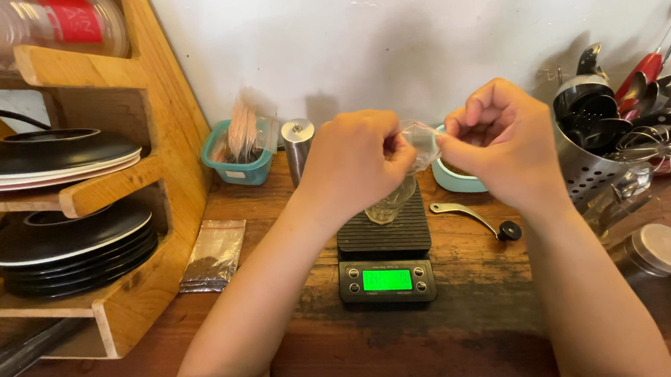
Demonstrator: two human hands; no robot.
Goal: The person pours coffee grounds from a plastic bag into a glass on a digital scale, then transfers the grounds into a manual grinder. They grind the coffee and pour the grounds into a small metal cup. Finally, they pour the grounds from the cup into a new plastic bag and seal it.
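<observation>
My left hand and my right hand are raised close together, both pinching a small clear plastic bag between their fingertips. The bag hangs just above a small glass cup that stands on a black digital scale with a lit green display. What is inside the bag is too small to tell.
A wooden rack with stacked black plates is at left, with a foil packet beside it. A teal tub of wooden sticks, a metal grinder, a teal bowl, a metal handle, a utensil holder and a lidded jar surround the scale.
</observation>
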